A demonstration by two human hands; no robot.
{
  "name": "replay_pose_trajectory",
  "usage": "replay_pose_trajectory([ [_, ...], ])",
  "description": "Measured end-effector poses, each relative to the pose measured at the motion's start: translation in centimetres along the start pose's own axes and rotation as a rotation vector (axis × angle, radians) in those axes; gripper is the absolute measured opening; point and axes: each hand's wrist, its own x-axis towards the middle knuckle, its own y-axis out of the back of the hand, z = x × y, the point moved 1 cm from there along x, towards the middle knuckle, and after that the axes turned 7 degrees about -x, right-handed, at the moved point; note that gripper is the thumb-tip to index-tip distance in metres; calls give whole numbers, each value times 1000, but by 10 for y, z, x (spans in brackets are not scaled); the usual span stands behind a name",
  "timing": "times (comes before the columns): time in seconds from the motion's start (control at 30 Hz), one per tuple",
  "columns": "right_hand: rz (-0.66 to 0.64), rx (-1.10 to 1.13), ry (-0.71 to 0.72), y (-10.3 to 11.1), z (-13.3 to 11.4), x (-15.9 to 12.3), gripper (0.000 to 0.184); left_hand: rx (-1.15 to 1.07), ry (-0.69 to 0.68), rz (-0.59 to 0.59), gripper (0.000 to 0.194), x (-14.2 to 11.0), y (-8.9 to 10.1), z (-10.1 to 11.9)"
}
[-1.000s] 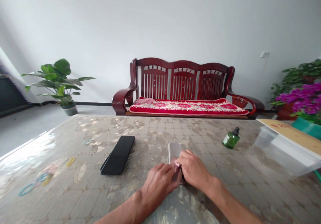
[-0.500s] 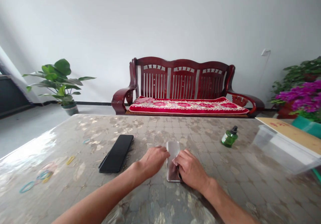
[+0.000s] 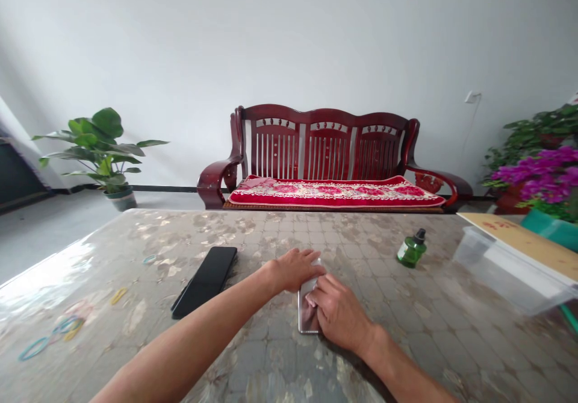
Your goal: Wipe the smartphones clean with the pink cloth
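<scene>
A flat, shiny, see-through rectangular case (image 3: pixel 308 318), like a clear phone case, lies on the table in front of me. My left hand (image 3: pixel 295 268) rests over its far end with fingers stretched out flat, covering that part. Curled fingers of my right hand (image 3: pixel 336 309) press on the case's right side. Something pinkish shows at those fingertips; whether it is a small cloth or a reflection, I cannot tell. Left of my hands lies a black smartphone (image 3: pixel 205 281), screen up, partly behind my left forearm.
A green bottle with a black top (image 3: pixel 411 249) stands at the right, near a clear plastic box (image 3: pixel 497 276) with a tan board (image 3: pixel 524 243) on top. Coloured rubber bands (image 3: pixel 34 349) lie at the left. Beyond the table stands a dark red wooden bench (image 3: pixel 325 144).
My left hand has moved from the case's left edge forward and right onto its far end, fingers now flat. My right hand stays on the case, fingers curled. The view has shifted slightly.
</scene>
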Motion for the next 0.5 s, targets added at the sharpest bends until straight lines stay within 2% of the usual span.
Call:
replay_pose_trajectory([
  [0.13, -15, -36, 17, 1, -4, 2, 14, -8, 65, -46, 63, -5, 4, -5],
  [0.27, 13, -92, 35, -3, -7, 3, 15, -39, 186, -79, 70, -18, 6, -11],
  [0.37, 8, -121, 43, -6, -8, 2, 16, -77, 296, -77, 61, -33, 5, -10],
  [0.5, 1, -150, 12, -8, -5, 2, 18, -118, 455, -20, 45, -52, -2, 2],
])
